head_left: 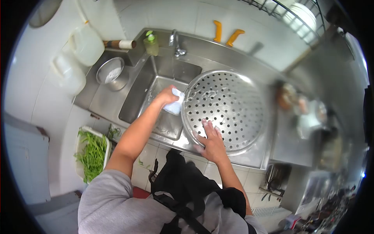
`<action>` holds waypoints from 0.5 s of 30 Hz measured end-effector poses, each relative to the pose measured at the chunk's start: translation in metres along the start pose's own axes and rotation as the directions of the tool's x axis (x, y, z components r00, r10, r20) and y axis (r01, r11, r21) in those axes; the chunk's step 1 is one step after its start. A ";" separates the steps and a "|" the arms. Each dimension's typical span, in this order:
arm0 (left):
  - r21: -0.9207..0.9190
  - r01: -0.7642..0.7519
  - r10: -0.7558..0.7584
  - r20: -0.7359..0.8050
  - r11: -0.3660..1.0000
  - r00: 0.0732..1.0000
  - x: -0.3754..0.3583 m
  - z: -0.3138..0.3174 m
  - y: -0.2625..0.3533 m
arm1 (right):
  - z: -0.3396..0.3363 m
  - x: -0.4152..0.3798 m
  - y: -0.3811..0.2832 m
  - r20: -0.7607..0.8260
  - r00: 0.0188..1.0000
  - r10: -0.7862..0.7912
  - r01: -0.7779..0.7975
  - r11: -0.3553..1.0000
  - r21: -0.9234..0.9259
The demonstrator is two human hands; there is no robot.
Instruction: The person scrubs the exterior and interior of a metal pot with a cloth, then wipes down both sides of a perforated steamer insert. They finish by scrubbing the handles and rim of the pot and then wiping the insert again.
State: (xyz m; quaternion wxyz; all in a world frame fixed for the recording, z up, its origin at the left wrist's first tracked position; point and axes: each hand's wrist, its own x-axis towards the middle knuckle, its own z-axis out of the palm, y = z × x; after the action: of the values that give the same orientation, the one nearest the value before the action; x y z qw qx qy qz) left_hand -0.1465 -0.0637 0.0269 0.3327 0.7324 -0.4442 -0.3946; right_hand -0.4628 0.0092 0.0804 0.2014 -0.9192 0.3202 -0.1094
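Note:
A large round perforated metal tray lies over the right part of the steel sink counter, its left rim beside the basin. My left hand is closed on a light blue-and-white cloth at that left rim, above the basin. My right hand rests with spread fingers on the tray's near edge and holds nothing. Foam and water show on the tray's surface. Behind the basin stands the faucet, with a thin stream of water below it.
A green soap bottle stands at the back corner. On the left are a metal bowl, plastic jugs and a bin of green vegetables. Orange-handled tools hang on the wall. A dish rack is at the upper right.

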 end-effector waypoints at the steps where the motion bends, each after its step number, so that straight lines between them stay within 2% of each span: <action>1: 0.015 -0.018 0.017 0.025 1.000 1.000 0.012 -0.003 0.003 | -0.003 0.001 0.001 0.020 1.000 -0.004 0.003 0.998 0.066; 2: 0.056 -0.022 0.017 0.095 0.998 0.995 0.027 -0.007 0.005 | -0.001 0.001 0.018 -0.031 0.999 -0.037 0.042 0.985 0.165; 3: 0.096 -0.030 0.014 0.164 0.995 0.986 0.042 -0.009 0.011 | -0.011 -0.001 0.020 -0.126 0.984 0.125 -0.125 0.992 0.006; 4: 0.190 -0.029 -0.010 0.203 0.981 0.979 0.047 -0.011 0.021 | -0.022 -0.001 0.021 -0.241 0.934 0.265 -0.303 0.943 -0.136; 5: 0.278 -0.084 0.030 0.193 0.957 0.981 0.060 -0.010 0.017 | -0.031 0.001 0.026 -0.378 0.809 0.450 -0.559 0.789 -0.256; 6: 0.278 -0.107 0.044 0.224 0.955 0.974 0.066 -0.010 0.019 | -0.035 0.001 0.032 -0.522 0.632 0.573 -0.769 0.551 -0.325; 7: 0.278 -0.126 0.052 0.257 0.952 0.965 0.074 -0.009 0.021 | -0.033 -0.003 0.044 -0.531 0.607 0.591 -0.789 0.527 -0.316; 8: 0.283 -0.145 0.061 0.288 0.948 0.956 0.089 -0.008 0.022 | -0.025 -0.007 0.058 -0.593 0.543 0.594 -0.820 0.527 -0.223; 9: 0.314 -0.211 0.100 0.334 0.926 0.937 0.103 -0.006 0.022 | -0.019 -0.011 0.069 -0.647 0.474 0.597 -0.840 0.528 -0.127; 10: 0.348 -0.276 0.132 0.385 0.896 0.913 0.110 0.000 0.029 | -0.020 -0.018 0.077 -0.645 0.443 0.623 -0.859 0.500 -0.106; 12: 0.391 -0.303 0.118 0.431 0.869 0.895 0.131 0.001 0.053 | -0.025 -0.025 0.090 -0.648 0.553 0.524 -0.766 0.626 -0.148; 13: 0.423 -0.304 0.102 0.437 0.854 0.894 0.145 0.002 0.066 | -0.025 -0.028 0.088 -0.663 0.520 0.539 -0.789 0.600 -0.131; 15: 0.428 -0.363 0.135 0.476 0.828 0.869 0.173 0.012 0.087 | -0.029 -0.024 0.082 -0.622 0.515 0.590 -0.799 0.593 -0.100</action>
State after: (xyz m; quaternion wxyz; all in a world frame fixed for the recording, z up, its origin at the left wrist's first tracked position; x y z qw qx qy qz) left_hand -0.1396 -0.2571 0.0459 0.0742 0.6228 -0.6871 -0.3666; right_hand -0.5348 -0.0427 0.0684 -0.0477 -0.6580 0.7240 -0.2016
